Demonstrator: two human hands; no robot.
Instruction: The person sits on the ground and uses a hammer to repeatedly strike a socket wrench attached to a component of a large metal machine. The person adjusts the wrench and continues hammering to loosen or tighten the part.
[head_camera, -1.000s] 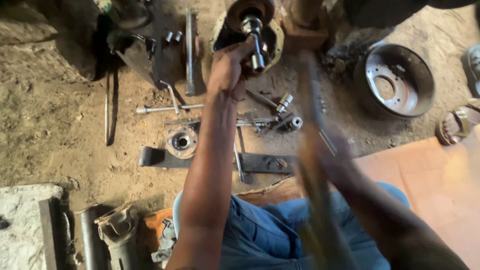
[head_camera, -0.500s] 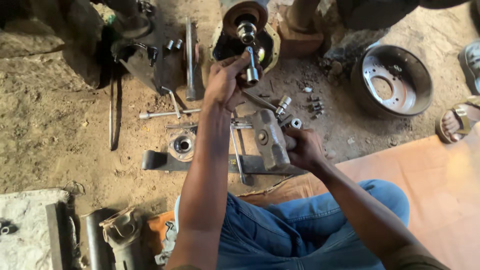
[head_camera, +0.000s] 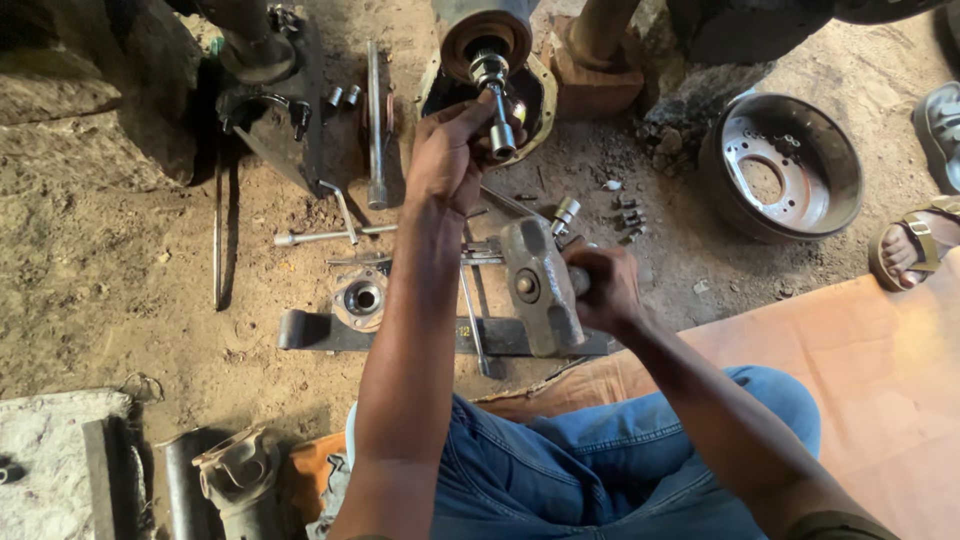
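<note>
While the left hand (head_camera: 452, 150) is closed around a short steel socket-like sleeve (head_camera: 502, 135) set on the end of the splined axle shaft (head_camera: 487, 68), the right hand (head_camera: 603, 288) grips the handle of a heavy hammer (head_camera: 540, 285), whose grey head points up towards that sleeve without touching it. Both sit over the dirt floor (head_camera: 120, 290) near its far edge, just in front of the round axle housing (head_camera: 485, 25). Behind the hammer a flat dark bar (head_camera: 330, 332) lies across the floor, with a bearing hub (head_camera: 360, 298) touching it and a T-handled wrench (head_camera: 330, 235) just beyond. Loose bolts (head_camera: 627, 215) lie to the right, and a brake drum (head_camera: 780, 165) rests open side up near the far right corner. Blue jeans (head_camera: 600, 470) fill the near edge.
</note>
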